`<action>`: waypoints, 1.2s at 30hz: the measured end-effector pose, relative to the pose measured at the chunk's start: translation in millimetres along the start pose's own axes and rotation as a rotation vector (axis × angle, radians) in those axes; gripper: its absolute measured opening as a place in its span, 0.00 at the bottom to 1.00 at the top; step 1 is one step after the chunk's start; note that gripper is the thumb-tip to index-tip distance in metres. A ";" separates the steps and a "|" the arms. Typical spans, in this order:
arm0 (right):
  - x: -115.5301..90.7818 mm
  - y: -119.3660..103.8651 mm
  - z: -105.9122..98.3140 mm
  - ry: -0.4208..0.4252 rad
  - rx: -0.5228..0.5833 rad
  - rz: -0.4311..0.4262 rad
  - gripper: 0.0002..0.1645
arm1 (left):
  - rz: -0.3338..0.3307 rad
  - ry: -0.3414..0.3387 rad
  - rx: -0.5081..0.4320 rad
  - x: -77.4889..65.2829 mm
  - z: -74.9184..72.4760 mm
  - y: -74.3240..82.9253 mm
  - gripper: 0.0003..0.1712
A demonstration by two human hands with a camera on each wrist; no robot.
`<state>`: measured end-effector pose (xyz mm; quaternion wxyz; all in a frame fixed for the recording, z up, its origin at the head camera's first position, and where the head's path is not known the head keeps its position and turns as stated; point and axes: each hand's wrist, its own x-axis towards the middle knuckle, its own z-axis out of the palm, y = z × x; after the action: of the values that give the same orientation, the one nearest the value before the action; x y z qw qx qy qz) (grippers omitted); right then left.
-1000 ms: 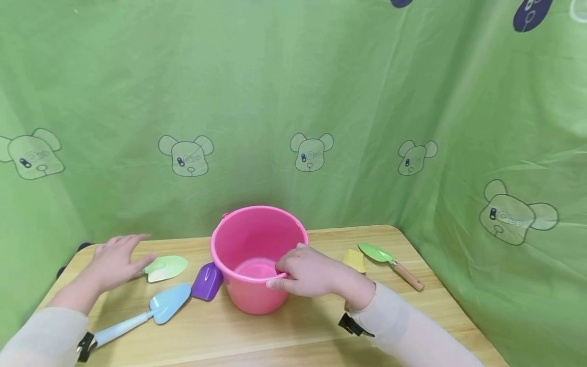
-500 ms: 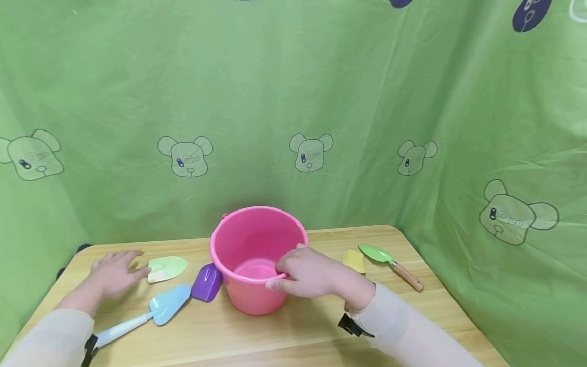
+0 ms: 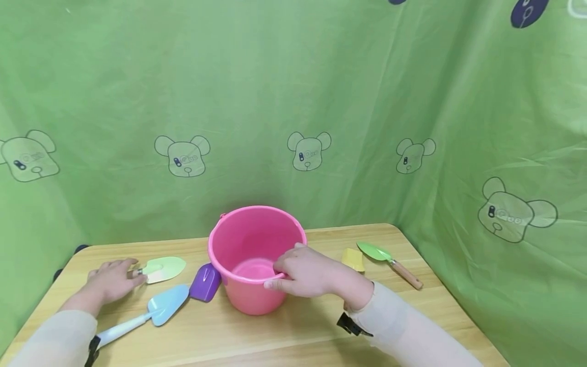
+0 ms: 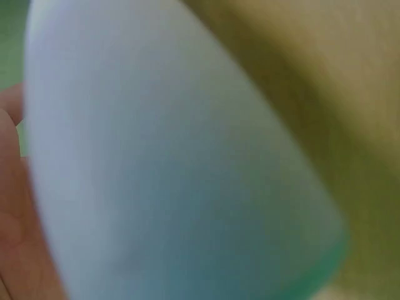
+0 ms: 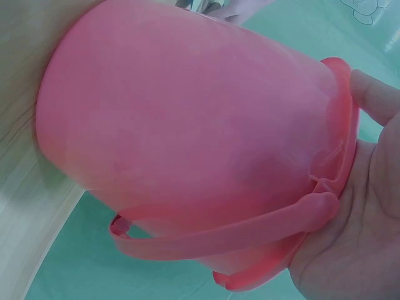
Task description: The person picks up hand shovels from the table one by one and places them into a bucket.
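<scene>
At the left of the head view, my left hand [image 3: 110, 280] grips the brown handle of a light green trowel [image 3: 165, 268], with thumb and fingers on either side of it. Much of that handle is hidden under the hand. Below it lies a light blue trowel [image 3: 167, 305]; its handle [image 4: 175, 162] fills the left wrist view, blurred, in front of the left palm. My right hand [image 3: 307, 271] holds the near right rim of an upright pink bucket [image 3: 254, 295], thumb outside and fingers inside. The right wrist view shows the bucket's hanging handle [image 5: 231, 237].
A purple scoop [image 3: 205, 283] lies against the bucket's left side. Right of the bucket are a yellow piece [image 3: 353, 259] and a green trowel [image 3: 375, 252] with a wooden handle. A green curtain [image 3: 257, 102] hangs behind the wooden table [image 3: 275, 346].
My left hand has come down onto the light green trowel's handle, and its fingers have closed in around it. The right hand and bucket have stayed in place.
</scene>
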<state>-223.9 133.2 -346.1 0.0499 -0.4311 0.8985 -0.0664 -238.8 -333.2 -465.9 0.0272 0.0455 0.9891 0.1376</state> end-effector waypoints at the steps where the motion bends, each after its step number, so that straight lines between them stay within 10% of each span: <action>1: 0.2 0.1 -0.1 0.002 -0.001 -0.002 0.27 | 0.000 -0.004 0.007 0.4 0.6 -0.5 0.46; 26: 0.7 -1.0 -1.8 0.002 0.000 -0.006 0.26 | 0.012 -0.041 0.033 -2.4 -1.3 -6.0 0.42; 36: 1.0 -1.2 -2.2 0.003 0.003 -0.008 0.26 | 0.074 -0.027 0.009 0.8 1.0 -10.5 0.23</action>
<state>-223.9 131.8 -343.8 0.0491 -0.4345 0.8968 -0.0684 -240.3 -342.9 -469.8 0.0352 0.0842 0.9868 0.1335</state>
